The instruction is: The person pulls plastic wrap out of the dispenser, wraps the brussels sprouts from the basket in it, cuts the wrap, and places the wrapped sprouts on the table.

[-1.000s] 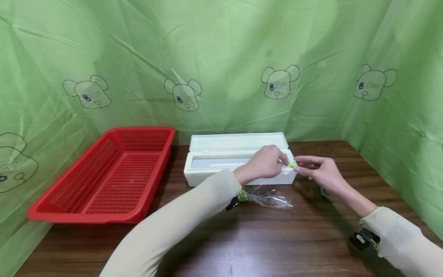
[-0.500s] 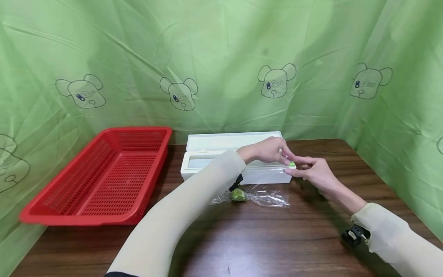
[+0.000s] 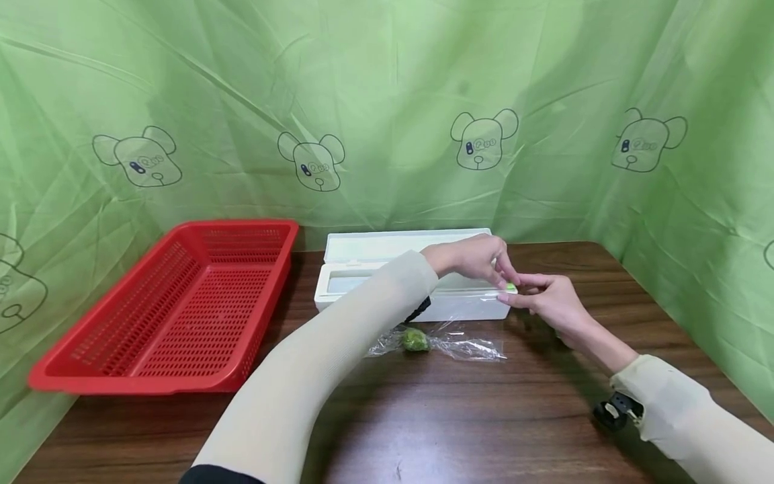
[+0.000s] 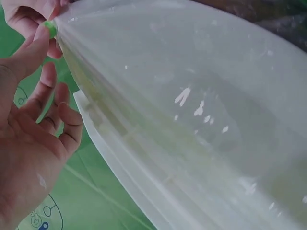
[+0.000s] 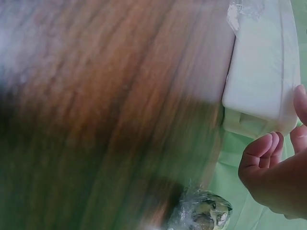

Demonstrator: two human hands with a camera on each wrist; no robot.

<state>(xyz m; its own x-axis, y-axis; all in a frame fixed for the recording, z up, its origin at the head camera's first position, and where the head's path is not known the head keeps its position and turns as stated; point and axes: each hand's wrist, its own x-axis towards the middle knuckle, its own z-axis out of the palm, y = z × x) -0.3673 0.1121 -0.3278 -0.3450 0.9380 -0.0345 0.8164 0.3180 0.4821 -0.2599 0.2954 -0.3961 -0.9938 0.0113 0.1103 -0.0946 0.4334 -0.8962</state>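
Note:
A long white cling film dispenser point(image 3: 459, 308) stands at the back of the table with its lid point(image 3: 363, 247) raised. At its right end sits a small green slider point(image 3: 510, 287). My left hand point(image 3: 480, 259) reaches across the box and pinches the slider, its thumb on the green in the left wrist view. My right hand point(image 3: 550, 301) grips the same end, forefinger at the top and thumb at the front. Clear film point(image 4: 192, 96) fans out from the green slider. In front of the box lies a small green thing point(image 3: 414, 339) wrapped in twisted film.
A red plastic basket point(image 3: 151, 384) with slotted sides stands at the left. Near my right hand, another film-wrapped thing point(image 5: 211, 211) lies on the brown wooden table point(image 3: 459, 410). A green curtain point(image 3: 393, 81) hangs close behind.
My left hand has shifted up and right, closer to the right hand at the slider. The wrapped green thing, earlier mostly behind the left sleeve, now shows. The view has shifted slightly.

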